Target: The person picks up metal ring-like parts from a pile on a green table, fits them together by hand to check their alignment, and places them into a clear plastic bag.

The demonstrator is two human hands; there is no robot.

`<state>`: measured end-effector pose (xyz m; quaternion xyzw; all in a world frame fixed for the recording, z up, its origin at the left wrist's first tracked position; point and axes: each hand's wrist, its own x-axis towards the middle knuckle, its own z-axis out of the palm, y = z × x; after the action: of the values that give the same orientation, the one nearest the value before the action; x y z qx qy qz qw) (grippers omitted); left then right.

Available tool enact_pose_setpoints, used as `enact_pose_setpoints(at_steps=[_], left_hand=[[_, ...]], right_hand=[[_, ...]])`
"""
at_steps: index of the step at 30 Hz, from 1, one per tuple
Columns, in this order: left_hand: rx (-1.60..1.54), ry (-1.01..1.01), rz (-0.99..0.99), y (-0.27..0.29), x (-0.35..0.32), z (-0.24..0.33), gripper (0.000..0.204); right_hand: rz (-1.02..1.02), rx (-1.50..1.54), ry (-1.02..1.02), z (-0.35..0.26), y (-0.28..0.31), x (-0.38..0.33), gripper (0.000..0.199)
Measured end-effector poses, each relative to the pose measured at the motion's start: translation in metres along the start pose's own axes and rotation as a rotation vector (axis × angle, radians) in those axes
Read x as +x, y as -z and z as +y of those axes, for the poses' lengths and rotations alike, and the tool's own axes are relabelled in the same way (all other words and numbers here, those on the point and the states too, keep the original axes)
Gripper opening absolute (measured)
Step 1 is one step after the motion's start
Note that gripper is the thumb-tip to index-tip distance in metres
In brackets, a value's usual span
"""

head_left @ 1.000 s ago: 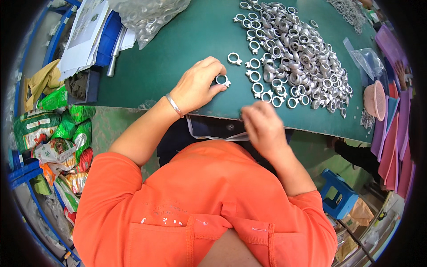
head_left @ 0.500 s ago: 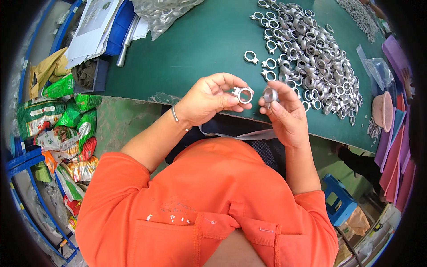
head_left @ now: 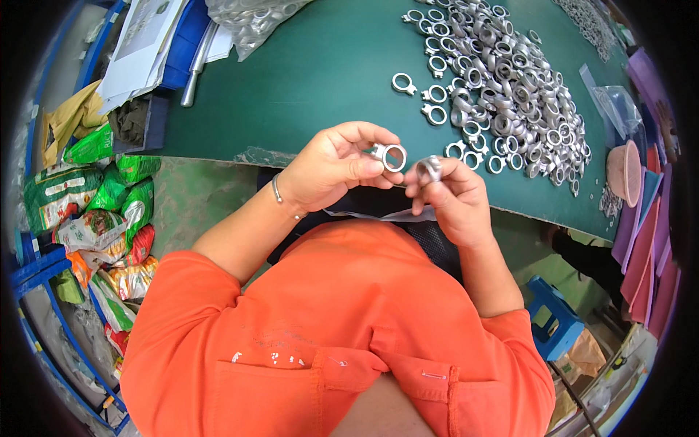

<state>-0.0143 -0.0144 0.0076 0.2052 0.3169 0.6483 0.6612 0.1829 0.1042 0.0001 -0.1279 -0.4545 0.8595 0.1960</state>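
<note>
The left hand [head_left: 331, 167] is holding a silver metal ring [head_left: 394, 156] pinched between thumb and fingertips, just off the near edge of the green tabletop [head_left: 320, 80] and above the person's lap. The ring is standing almost face-on to the camera, its open hole showing, with a small lug sticking out toward the left hand's fingers. The right hand [head_left: 451, 200] is sitting just beside it, to the ring's right and slightly lower, closed around a smaller silver piece [head_left: 429, 169] that is poking out from between its thumb and first fingers. The two metal parts are lying near each other but apart, a narrow gap showing between them; the small piece is pointing up and left toward the ring. Both hands are curled tight on their parts, neither one open.

A large heap of similar silver rings [head_left: 510, 87] is spreading over the far right part of the tabletop, well apart from the hands, with a few loose rings trailing toward the near edge. A clear plastic bag of parts [head_left: 251, 18] is lying at the far edge, left of the heap.
</note>
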Motion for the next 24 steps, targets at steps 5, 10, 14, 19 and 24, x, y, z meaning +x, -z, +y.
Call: enact_pose_setpoints(at_steps=[5,10,14,19,24], left_hand=[[0.077,-0.009,-0.012,-0.004,0.001,-0.006,0.033],[0.170,0.012,0.005,-0.004,-0.001,-0.002,0.031],[0.339,-0.158,-0.016,-0.005,-0.004,-0.010,0.023],[0.419,-0.030,0.043,-0.009,-0.007,-0.003,0.020],[0.471,-0.168,0.045,-0.006,-0.005,-0.014,0.028]], right_hand=[[0.040,-0.235,0.131,0.004,-0.006,0.000,0.023],[0.106,-0.268,0.122,0.000,-0.015,-0.001,0.027],[-0.073,-0.824,0.308,-0.006,-0.012,-0.003,0.035],[-0.099,-1.085,0.291,-0.002,-0.019,-0.010,0.032],[0.010,-1.335,0.461,0.000,-0.014,-0.008,0.031]])
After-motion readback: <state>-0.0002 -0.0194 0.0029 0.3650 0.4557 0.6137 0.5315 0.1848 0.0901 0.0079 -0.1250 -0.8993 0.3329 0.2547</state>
